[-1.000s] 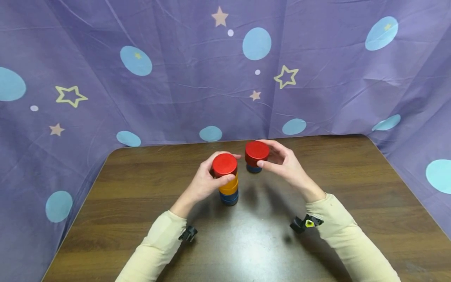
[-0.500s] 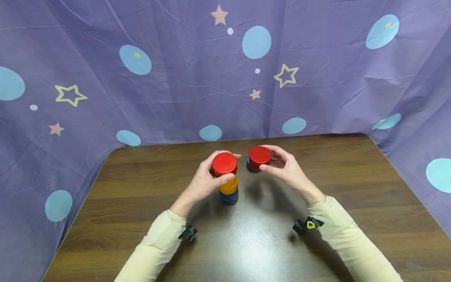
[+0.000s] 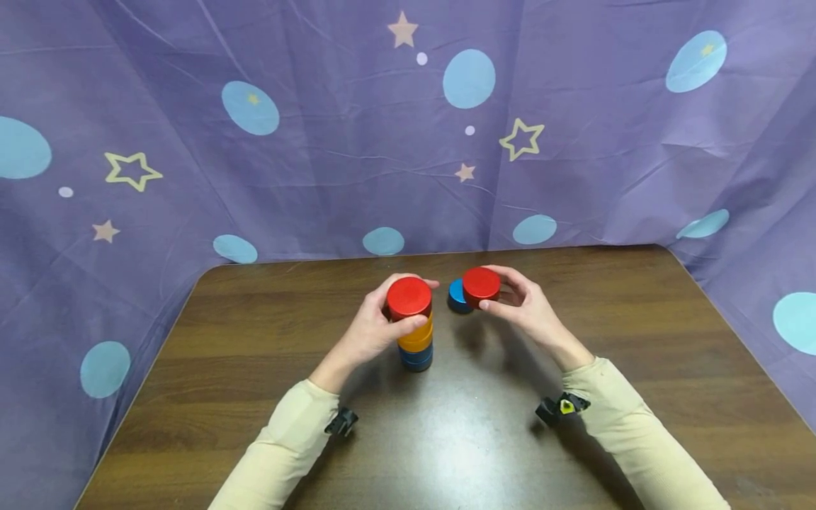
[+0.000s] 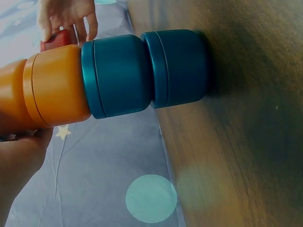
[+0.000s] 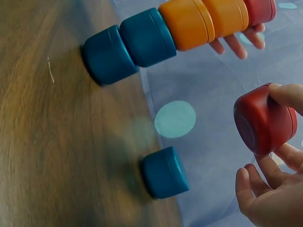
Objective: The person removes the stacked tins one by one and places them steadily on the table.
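A stack of small lidded canisters stands upright on the table: two blue (image 5: 111,54), two orange (image 4: 59,87) and a red canister (image 3: 409,297) on top. My left hand (image 3: 372,322) holds the stack near its top, thumb in front of the red canister and fingers behind. To the right, my right hand (image 3: 525,304) pinches another red canister (image 5: 265,118) between thumb and fingers, up off the table. Beside and partly behind it in the head view, a single blue canister (image 5: 164,173) stands on the table, apart from the stack.
The brown wooden table (image 3: 255,340) extends around both hands. Behind its far edge hangs a purple cloth (image 3: 331,142) with stars and dots. Each sleeve has a black wrist camera (image 3: 342,421) near the cuff.
My right hand has moved to the right and slightly nearer with its red canister, uncovering more of the single blue canister's top. My left hand and the stack stay put.
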A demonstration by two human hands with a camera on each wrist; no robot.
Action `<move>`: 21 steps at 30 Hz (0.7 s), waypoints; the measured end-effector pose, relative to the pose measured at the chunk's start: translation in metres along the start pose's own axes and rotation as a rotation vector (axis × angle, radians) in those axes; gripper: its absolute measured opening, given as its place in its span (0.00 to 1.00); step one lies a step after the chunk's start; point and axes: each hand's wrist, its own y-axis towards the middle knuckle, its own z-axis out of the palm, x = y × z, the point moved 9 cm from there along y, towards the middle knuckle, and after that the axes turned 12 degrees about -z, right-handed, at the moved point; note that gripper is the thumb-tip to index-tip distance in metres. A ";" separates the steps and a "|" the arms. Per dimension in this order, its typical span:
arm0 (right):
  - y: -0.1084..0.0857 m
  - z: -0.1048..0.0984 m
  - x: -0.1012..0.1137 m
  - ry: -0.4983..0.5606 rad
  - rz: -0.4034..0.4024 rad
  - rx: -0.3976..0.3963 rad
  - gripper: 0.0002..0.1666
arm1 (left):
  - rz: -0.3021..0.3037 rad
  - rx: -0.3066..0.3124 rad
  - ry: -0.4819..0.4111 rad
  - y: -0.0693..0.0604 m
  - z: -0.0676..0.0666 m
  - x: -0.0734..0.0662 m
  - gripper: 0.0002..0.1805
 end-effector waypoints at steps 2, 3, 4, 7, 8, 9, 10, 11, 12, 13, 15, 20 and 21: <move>0.000 -0.002 -0.003 -0.010 0.002 -0.002 0.34 | -0.002 0.001 -0.002 0.000 0.000 0.001 0.24; 0.000 -0.003 -0.005 -0.015 0.000 -0.003 0.34 | -0.003 0.001 -0.003 0.000 0.000 0.001 0.24; 0.000 -0.005 -0.007 -0.022 0.000 -0.005 0.34 | -0.003 0.002 -0.003 0.000 0.000 0.001 0.24; 0.000 -0.009 -0.012 -0.038 0.001 -0.014 0.34 | -0.003 0.002 -0.003 0.000 -0.001 0.001 0.24; 0.000 -0.011 -0.014 -0.041 0.004 -0.017 0.33 | -0.002 0.003 -0.002 0.000 -0.001 0.001 0.24; 0.000 -0.012 -0.016 -0.045 0.008 -0.020 0.33 | -0.002 0.003 -0.001 0.000 0.000 0.001 0.24; 0.000 -0.014 -0.018 -0.050 0.012 -0.022 0.33 | -0.002 0.003 -0.002 0.000 0.000 0.001 0.24; 0.000 -0.015 -0.019 -0.054 0.016 -0.024 0.33 | -0.003 0.002 -0.001 -0.001 0.000 0.001 0.24; 0.000 -0.016 -0.021 -0.056 0.020 -0.024 0.33 | -0.005 0.001 -0.001 -0.001 0.000 0.001 0.25; 0.000 -0.017 -0.022 -0.063 0.023 -0.024 0.33 | -0.005 0.001 0.001 -0.001 0.000 0.000 0.25; 0.000 -0.020 -0.025 -0.081 0.033 -0.024 0.34 | -0.009 0.000 -0.001 -0.001 0.000 0.000 0.26; -0.001 -0.027 -0.035 -0.093 0.075 -0.031 0.35 | -0.007 0.000 0.000 0.000 0.000 0.000 0.26; -0.001 -0.028 -0.037 -0.096 0.084 -0.033 0.35 | -0.006 -0.001 -0.001 0.000 0.000 0.000 0.26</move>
